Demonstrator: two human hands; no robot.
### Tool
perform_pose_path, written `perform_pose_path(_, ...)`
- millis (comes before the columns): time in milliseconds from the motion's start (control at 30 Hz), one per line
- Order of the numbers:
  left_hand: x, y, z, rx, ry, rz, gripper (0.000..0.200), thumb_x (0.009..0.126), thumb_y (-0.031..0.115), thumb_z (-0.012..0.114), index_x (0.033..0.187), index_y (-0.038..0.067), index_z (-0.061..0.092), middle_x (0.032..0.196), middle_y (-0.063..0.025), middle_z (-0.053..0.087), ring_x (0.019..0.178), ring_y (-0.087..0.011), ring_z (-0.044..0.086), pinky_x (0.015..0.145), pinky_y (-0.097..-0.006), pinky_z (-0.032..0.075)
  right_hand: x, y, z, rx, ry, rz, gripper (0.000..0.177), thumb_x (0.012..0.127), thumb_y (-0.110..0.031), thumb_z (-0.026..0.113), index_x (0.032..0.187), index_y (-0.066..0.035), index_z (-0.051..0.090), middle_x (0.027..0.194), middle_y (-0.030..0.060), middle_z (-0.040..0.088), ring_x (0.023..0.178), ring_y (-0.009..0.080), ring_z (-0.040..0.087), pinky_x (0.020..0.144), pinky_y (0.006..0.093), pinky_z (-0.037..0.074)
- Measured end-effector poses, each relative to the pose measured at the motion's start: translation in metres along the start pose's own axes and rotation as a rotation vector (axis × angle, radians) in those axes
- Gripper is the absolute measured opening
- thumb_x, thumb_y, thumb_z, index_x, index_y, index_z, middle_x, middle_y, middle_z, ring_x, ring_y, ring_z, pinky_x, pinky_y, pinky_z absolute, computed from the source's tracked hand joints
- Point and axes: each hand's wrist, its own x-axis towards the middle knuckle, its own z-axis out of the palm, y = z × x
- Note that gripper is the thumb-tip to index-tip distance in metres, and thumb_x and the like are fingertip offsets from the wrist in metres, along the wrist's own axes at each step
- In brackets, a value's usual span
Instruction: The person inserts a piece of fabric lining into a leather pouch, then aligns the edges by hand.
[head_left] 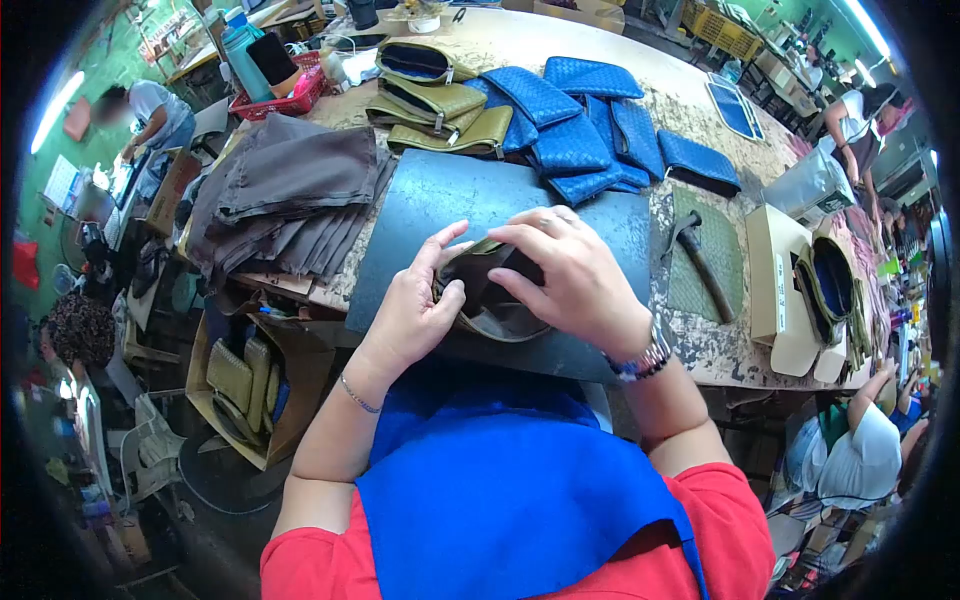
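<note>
An open pouch [500, 318] is held over a dark board [430, 205], pinched at nine o'clock by the half-closed left hand [412, 312]; the right hand [572, 272] is loosely curved at two, its grip unclear. The pouch is apparently being spread; steady support seems needed.

At left, green wall [118, 65] and lit tube [57, 110]; at far right, more green and two lit lamps [868, 25]. At near left, pale chair [150, 450] on dark floor [250, 530]. Across the middle, broad pale table [690, 355], scuffed dark toward the near right edge.
</note>
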Motion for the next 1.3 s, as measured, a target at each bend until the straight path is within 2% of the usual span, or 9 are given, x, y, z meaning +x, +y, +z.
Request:
perform_pose_path(100,0.001,0.004,-0.006,0.032,-0.034,-0.11,0.05,0.097,-0.001,0.046,0.146,0.002,0.038,0.131,-0.0153,0.06,0.118,-0.0129,0.053,0.105,-0.0281,0.039,0.008,0.003,0.01,-0.009,-0.129,0.007,0.023,0.083,-0.022,0.074,0.097,-0.006,0.065,0.091,0.0104,0.064,0.089,0.0286,0.061,0.08,0.0382,0.049)
perform_pose_path(200,0.004,0.001,-0.008,0.076,-0.023,-0.04,0.049,0.098,-0.003,0.043,0.147,0.002,0.038,0.13,-0.0148,0.06,0.117,-0.0118,0.053,0.103,-0.0266,0.039,0.005,0.005,0.018,-0.019,-0.187,0.042,0.02,0.084,-0.024,0.071,0.093,-0.007,0.065,0.09,0.0103,0.064,0.09,0.0294,0.06,0.083,0.0412,0.048)
perform_pose_path(300,0.011,-0.018,-0.007,0.065,0.075,0.041,0.047,0.095,0.0,0.046,0.142,0.006,0.046,0.115,-0.0176,0.07,0.075,-0.0075,0.053,0.072,-0.0237,0.047,-0.005,0.009,0.021,-0.008,-0.201,0.081,0.018,0.086,-0.025,0.07,0.091,-0.008,0.066,0.091,0.0093,0.065,0.092,0.0279,0.062,0.094,0.0483,0.045)
perform_pose_path(433,0.017,-0.028,-0.012,-0.18,-0.007,0.001,0.05,0.097,0.0,0.044,0.147,0.004,0.038,0.125,-0.0136,0.065,0.091,-0.0061,0.055,0.082,-0.0215,0.046,-0.014,0.004,0.016,0.028,-0.216,0.195,0.017,0.09,-0.027,0.066,0.092,-0.01,0.07,0.09,0.0085,0.068,0.095,0.026,0.066,0.106,0.0632,0.034)
perform_pose_path(467,0.019,-0.028,-0.012,-0.218,-0.041,0.028,0.053,0.097,-0.001,0.043,0.149,0.003,0.034,0.129,-0.0155,0.062,0.103,-0.0074,0.057,0.092,-0.0215,0.044,-0.015,0.003,0.015,0.034,-0.23,0.231,0.018,0.091,-0.027,0.066,0.092,-0.01,0.071,0.09,0.0085,0.069,0.095,0.0257,0.066,0.108,0.0666,0.03)
perform_pose_path(567,0.017,-0.026,-0.013,-0.301,-0.055,0.009,0.053,0.098,-0.002,0.043,0.149,0.003,0.032,0.13,-0.0174,0.061,0.114,-0.0113,0.057,0.101,-0.0242,0.042,-0.014,0.009,0.017,0.021,-0.174,0.314,0.02,0.092,-0.028,0.064,0.091,-0.01,0.073,0.087,0.0093,0.07,0.092,0.0276,0.067,0.108,0.0656,0.031)
perform_pose_path(700,0.013,-0.024,-0.013,-0.385,-0.087,-0.023,0.054,0.098,-0.003,0.043,0.15,0.003,0.03,0.131,-0.0178,0.06,0.117,-0.0142,0.057,0.104,-0.0265,0.042,-0.011,0.014,0.024,-0.048,-0.148,0.307,0.016,0.09,-0.025,0.068,0.088,-0.01,0.073,0.083,0.0082,0.071,0.084,0.0265,0.068,0.108,0.0658,0.031)
perform_pose_path(900,0.014,-0.025,-0.014,-0.377,-0.095,-0.007,0.055,0.098,-0.004,0.044,0.151,0.003,0.028,0.131,-0.0186,0.06,0.115,-0.0143,0.058,0.103,-0.0263,0.042,-0.012,0.01,0.022,-0.057,0.001,0.178,0.018,0.091,-0.028,0.066,0.088,-0.011,0.074,0.081,0.006,0.069,0.084,0.0252,0.067,0.108,0.0636,0.033)
perform_pose_path(1300,0.012,-0.025,-0.013,-0.423,-0.107,-0.066,0.06,0.096,-0.006,0.045,0.152,0.003,0.025,0.131,-0.0207,0.059,0.115,-0.0154,0.059,0.103,-0.028,0.044,-0.012,0.02,0.027,-0.084,-0.128,0.293,0.02,0.09,-0.029,0.066,0.092,-0.012,0.076,0.087,0.0066,0.071,0.089,0.0264,0.067,0.108,0.064,0.033)
